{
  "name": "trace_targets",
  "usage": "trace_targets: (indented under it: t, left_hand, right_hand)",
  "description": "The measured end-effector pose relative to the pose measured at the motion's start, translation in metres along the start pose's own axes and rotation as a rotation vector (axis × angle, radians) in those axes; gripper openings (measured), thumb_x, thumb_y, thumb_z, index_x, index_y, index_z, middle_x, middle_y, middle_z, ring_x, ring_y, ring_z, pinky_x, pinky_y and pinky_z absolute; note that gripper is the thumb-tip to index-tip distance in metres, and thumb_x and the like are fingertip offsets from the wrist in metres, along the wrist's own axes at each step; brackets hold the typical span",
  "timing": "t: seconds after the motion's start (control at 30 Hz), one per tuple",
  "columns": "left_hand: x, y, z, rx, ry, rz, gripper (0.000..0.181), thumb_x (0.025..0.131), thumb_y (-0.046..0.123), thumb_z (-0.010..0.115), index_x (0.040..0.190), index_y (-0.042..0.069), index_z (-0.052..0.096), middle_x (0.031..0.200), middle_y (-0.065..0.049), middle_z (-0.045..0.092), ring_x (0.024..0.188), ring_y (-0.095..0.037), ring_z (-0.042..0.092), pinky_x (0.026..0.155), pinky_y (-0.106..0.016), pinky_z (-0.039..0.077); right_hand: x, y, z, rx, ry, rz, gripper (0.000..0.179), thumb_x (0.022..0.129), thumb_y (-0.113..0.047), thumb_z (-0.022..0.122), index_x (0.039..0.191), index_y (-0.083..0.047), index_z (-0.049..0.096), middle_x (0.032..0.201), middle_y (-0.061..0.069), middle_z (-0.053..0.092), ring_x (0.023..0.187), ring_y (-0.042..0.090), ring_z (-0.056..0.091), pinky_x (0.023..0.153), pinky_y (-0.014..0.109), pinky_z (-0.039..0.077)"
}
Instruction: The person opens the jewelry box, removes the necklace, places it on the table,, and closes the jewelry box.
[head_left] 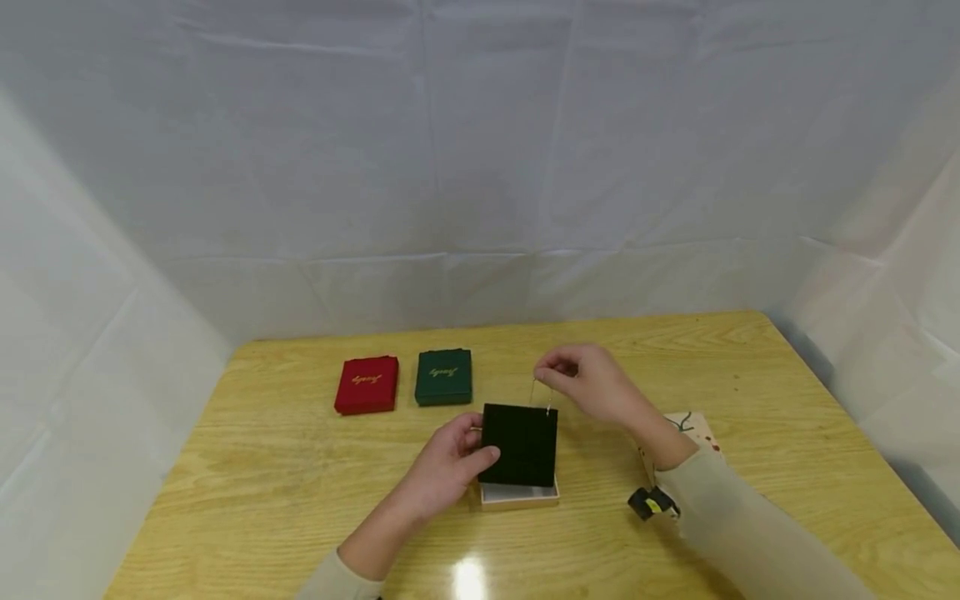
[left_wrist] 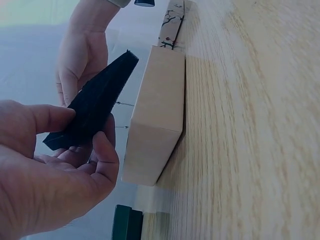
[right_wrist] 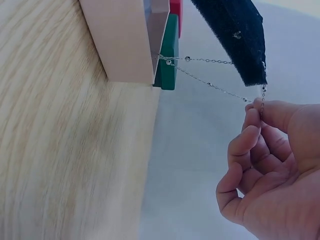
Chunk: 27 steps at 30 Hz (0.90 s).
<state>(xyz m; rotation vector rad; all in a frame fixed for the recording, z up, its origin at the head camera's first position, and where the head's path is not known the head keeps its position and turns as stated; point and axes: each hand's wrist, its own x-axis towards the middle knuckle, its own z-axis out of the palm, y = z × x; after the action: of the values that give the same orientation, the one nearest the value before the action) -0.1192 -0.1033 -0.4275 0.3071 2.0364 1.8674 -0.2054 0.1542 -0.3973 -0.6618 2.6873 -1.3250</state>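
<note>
Right fingers — chain between them.

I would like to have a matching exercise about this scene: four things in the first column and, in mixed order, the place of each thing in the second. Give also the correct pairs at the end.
Things
1. chain
2. red box
3. black pad
4. green box

Places
A. on the table, just to the right of the leftmost box in the head view
B. held in the left grip
C. pinched in the right grip
D. on the table, farthest left of the boxes in the head view

Right pairs: 1-C, 2-D, 3-B, 4-A
</note>
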Motion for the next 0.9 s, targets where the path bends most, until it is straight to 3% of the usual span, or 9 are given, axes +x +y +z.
trace_targets:
  t: [0.2, 0.9]
  left_hand:
    - [0.000, 0.000, 0.000, -0.023, -0.001, -0.008, 0.037, 0.107, 0.008, 0.059, 0.140, -0.007, 0.051, 0.124, -0.019, 0.073, 0.109, -0.027, 0.071, 0.099, -0.039, 0.057]
    - [0.001, -0.001, 0.001, -0.023, -0.009, 0.003, 0.033, 0.107, 0.007, 0.059, 0.136, -0.007, 0.053, 0.122, -0.018, 0.073, 0.108, -0.025, 0.071, 0.096, -0.036, 0.057]
  right_hand:
    - [0.000, 0.005, -0.001, 0.005, 0.007, 0.003, 0.013, 0.106, -0.023, 0.069, 0.108, -0.013, 0.078, 0.096, -0.002, 0.071, 0.086, 0.019, 0.064, 0.077, 0.039, 0.055]
    - [0.004, 0.012, 0.001, 0.021, -0.013, 0.009, 0.017, 0.106, -0.022, 0.069, 0.110, -0.008, 0.077, 0.096, 0.004, 0.072, 0.085, 0.020, 0.063, 0.074, 0.038, 0.054]
